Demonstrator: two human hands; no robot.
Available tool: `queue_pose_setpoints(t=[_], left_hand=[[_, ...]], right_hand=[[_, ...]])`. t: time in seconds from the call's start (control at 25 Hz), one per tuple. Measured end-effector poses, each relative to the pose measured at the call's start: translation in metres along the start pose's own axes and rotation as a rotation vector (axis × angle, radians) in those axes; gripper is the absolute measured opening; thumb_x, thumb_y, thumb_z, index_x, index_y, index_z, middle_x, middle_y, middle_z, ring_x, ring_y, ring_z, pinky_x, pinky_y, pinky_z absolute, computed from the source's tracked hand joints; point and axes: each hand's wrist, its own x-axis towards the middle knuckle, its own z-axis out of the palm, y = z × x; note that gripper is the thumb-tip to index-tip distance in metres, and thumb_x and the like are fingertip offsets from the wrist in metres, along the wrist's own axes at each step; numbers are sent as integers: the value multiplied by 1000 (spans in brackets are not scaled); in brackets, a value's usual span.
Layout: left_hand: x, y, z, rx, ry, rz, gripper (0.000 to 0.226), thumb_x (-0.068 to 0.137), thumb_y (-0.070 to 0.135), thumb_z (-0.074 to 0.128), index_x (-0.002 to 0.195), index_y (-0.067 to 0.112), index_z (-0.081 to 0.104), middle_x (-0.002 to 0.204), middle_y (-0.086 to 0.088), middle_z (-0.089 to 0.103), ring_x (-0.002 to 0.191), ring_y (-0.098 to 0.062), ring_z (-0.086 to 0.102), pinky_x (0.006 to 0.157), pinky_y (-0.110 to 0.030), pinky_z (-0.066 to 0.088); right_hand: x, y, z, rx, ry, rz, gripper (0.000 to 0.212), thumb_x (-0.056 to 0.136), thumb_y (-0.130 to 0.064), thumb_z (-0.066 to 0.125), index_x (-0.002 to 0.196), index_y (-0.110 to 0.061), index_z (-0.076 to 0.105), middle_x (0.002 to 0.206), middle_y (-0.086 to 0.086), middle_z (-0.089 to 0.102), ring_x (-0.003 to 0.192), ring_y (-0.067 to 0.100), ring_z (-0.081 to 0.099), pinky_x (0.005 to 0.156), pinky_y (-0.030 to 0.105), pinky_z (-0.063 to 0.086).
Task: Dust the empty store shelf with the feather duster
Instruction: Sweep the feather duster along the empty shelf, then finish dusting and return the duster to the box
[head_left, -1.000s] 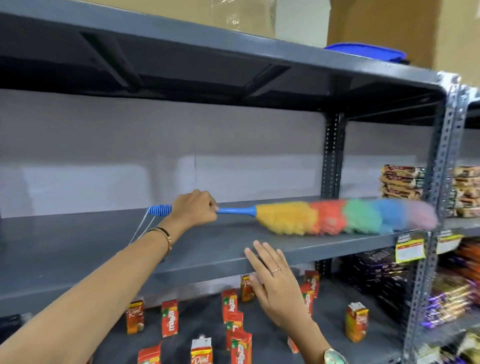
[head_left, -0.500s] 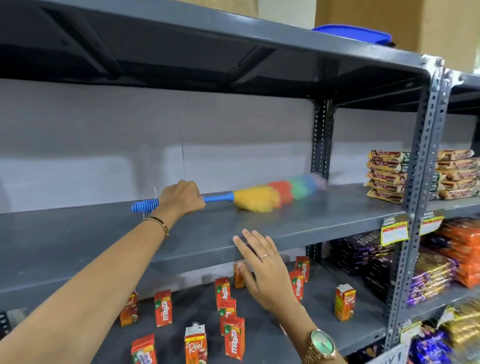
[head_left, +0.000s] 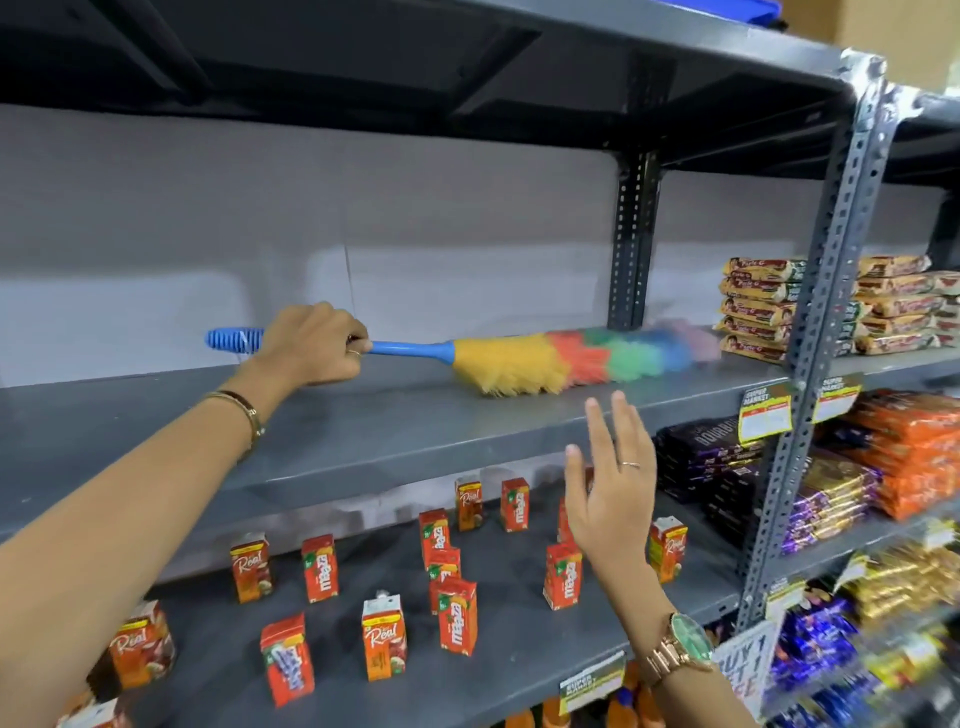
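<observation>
A feather duster (head_left: 545, 361) with a blue handle and yellow, red, green, blue and pink bristles lies along the empty grey shelf (head_left: 395, 431), its head touching the surface and its tip blurred near the biscuit packs. My left hand (head_left: 311, 348) is closed around the blue handle, with the ribbed grip end sticking out to the left. In front of the shelf's front edge my right hand (head_left: 610, 488) is raised, fingers spread, holding nothing.
Stacked biscuit packs (head_left: 763, 306) sit at the shelf's right end beside a perforated metal upright (head_left: 826, 332). Several small red juice cartons (head_left: 452, 561) stand on the shelf below. Dark and orange snack packs (head_left: 883, 457) fill the right. Another shelf (head_left: 467, 62) hangs overhead.
The duster head swung toward the back of the shelf, then out to the right again. My right hand lifted off the shelf edge and moved right.
</observation>
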Motion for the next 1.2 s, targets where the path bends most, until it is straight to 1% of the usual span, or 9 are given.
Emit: queue_pose_setpoints(t=[0.12, 0.32, 0.48, 0.56, 0.68, 0.84, 1.0, 1.12, 1.2], left_hand=[[1, 16, 5, -27, 121, 218, 56, 77, 49, 27, 74, 10, 67, 67, -14, 68, 67, -36, 62, 52, -27, 26], [6, 120, -7, 18, 204, 673, 41, 72, 40, 36, 52, 10, 58, 42, -8, 57, 32, -29, 53, 49, -12, 6], [-3, 227, 17, 161, -68, 849, 37, 84, 38, 39, 86, 14, 66, 86, -7, 70, 76, -34, 67, 52, -25, 27], [-18, 278, 39, 167, -210, 904, 32, 84, 37, 46, 94, 15, 67, 97, -6, 70, 88, -33, 66, 59, -29, 33], [-52, 348, 101, 105, -369, 1013, 30, 81, 34, 52, 94, 13, 68, 97, -7, 71, 89, -31, 67, 60, -30, 35], [-109, 419, 197, 84, -606, 1190, 25, 83, 25, 51, 95, 10, 68, 100, -9, 70, 91, -30, 66, 60, -31, 32], [-177, 477, 294, 111, -661, 1345, 13, 88, 15, 45, 84, 16, 57, 99, -9, 68, 90, -28, 64, 53, -33, 26], [-216, 515, 353, 130, -727, 1392, 23, 92, 7, 40, 101, 12, 61, 108, -10, 65, 101, -29, 61, 78, -36, 40], [-238, 542, 390, 156, -729, 1469, 20, 88, 15, 48, 96, 15, 67, 98, -6, 71, 94, -23, 66, 90, -37, 43]], right_hand=[[-12, 32, -21, -136, 22, 121, 47, 98, -28, 37, 134, 0, 47, 141, 24, 40, 130, 37, 32, 104, 52, 23], [-82, 89, -64, -330, -12, 356, 58, 76, -23, 36, 119, 13, 50, 126, 35, 48, 122, 35, 32, 86, 68, 32], [-177, 134, -106, -432, -293, 463, 70, 82, -43, 38, 126, 11, 50, 134, 30, 45, 125, 35, 35, 108, 54, 13], [-223, 149, -129, -446, -477, 543, 71, 73, -42, 44, 119, 10, 56, 126, 30, 52, 116, 36, 45, 106, 51, 21], [-296, 163, -167, -420, -625, 771, 50, 77, -27, 39, 113, 2, 58, 103, 24, 65, 90, 37, 61, 80, 44, 46], [-372, 176, -202, -495, -771, 939, 45, 81, -18, 45, 114, 7, 61, 106, 25, 65, 88, 39, 66, 69, 47, 53], [-426, 189, -217, -588, -804, 966, 40, 71, -3, 60, 109, 7, 63, 101, 24, 67, 82, 39, 66, 65, 45, 54], [-466, 203, -220, -618, -893, 963, 45, 64, -1, 72, 109, 4, 65, 99, 22, 67, 79, 38, 67, 61, 43, 54], [-498, 215, -214, -578, -996, 996, 42, 75, -12, 53, 112, 2, 63, 104, 22, 66, 82, 38, 65, 65, 44, 53]])
